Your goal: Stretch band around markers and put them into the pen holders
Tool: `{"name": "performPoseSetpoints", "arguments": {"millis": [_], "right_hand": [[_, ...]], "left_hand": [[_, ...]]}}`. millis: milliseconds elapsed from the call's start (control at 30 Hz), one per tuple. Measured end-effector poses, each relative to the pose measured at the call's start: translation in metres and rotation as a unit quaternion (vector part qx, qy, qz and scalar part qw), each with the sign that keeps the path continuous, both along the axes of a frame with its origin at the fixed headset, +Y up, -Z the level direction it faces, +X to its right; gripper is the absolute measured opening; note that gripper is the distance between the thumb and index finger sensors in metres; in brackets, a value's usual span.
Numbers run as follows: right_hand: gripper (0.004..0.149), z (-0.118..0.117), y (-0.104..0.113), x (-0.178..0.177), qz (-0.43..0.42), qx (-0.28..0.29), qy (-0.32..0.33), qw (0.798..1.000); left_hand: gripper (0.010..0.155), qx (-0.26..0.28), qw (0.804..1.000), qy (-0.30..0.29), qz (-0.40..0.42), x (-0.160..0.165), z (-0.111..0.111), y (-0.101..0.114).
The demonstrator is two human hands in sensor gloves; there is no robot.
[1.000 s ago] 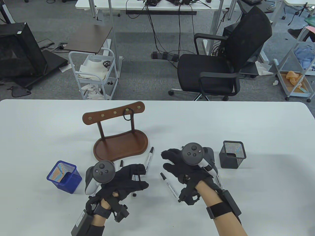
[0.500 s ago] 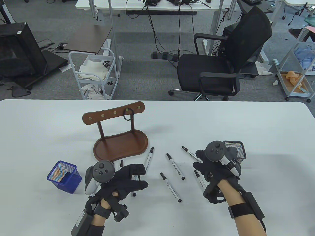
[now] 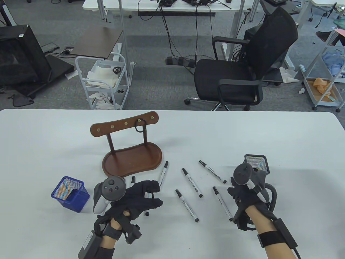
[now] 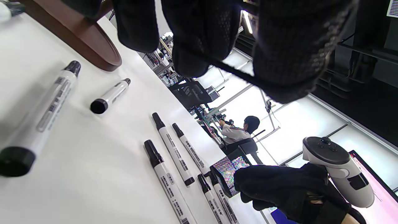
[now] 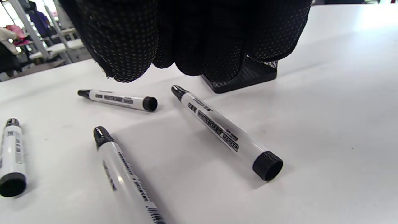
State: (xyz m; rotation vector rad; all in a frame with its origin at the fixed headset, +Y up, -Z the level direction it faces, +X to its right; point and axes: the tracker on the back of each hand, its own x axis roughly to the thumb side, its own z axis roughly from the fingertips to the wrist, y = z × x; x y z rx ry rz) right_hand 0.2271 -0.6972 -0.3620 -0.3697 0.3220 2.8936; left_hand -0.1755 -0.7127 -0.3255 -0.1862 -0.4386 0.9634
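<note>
Several white markers with black caps lie loose mid-table, among them one point(image 3: 192, 186), another point(image 3: 222, 203) and a third point(image 5: 230, 135). My left hand point(image 3: 154, 194) hovers left of them and holds a thin black band point(image 4: 230, 70) stretched between its fingers and thumb. My right hand point(image 3: 234, 188) hangs beside the black mesh pen holder point(image 3: 256, 164), fingers point(image 5: 124, 46) loosely curled and holding nothing, just right of the nearest marker. A blue mesh pen holder point(image 3: 70, 194) stands left of my left hand.
A brown wooden hook stand point(image 3: 132, 159) stands behind the markers, with another black band point(image 3: 140, 125) hanging on one hook. A marker point(image 3: 163, 175) lies against the stand's base. A small black bit point(image 3: 147, 213) lies near my left hand.
My right hand has moved from over the middle of the table to the right, beside the black holder, uncovering several markers. The left hand has stayed put with the band.
</note>
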Motion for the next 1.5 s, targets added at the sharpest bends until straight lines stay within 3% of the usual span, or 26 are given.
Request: {"name": "performPoseSetpoints", "arguments": {"millis": [367,700,733,1300,1333,1367,1500], "right_hand": [[0.052,-0.005,-0.02,0.001,0.093,0.005,-0.071,0.993],[0.056,-0.014,-0.031,0.001,0.099,-0.017,-0.101,0.99],[0.046,-0.014,-0.032,0.002,0.1,-0.02,-0.106,0.989],[0.045,-0.014,-0.04,0.003,0.093,-0.03,-0.126,0.987],[0.045,-0.014,-0.041,0.003,0.089,-0.037,-0.125,0.988],[0.056,-0.014,-0.042,0.004,0.09,-0.041,-0.125,0.987],[0.057,-0.014,-0.042,0.007,0.071,-0.054,-0.124,0.988]], "left_hand": [[0.071,-0.001,1.0,-0.002,0.001,0.001,0.0,0.0],[0.071,-0.002,1.0,-0.002,0.0,0.001,0.0,0.0],[0.071,-0.001,1.0,-0.002,0.0,0.001,0.0,0.0],[0.07,-0.005,1.0,-0.002,0.0,0.002,0.0,0.0],[0.07,-0.005,1.0,-0.002,0.0,0.002,0.0,0.0],[0.07,-0.006,1.0,-0.003,0.0,0.002,0.0,0.0],[0.07,-0.01,1.0,-0.004,0.001,0.002,0.0,0.0]]}}
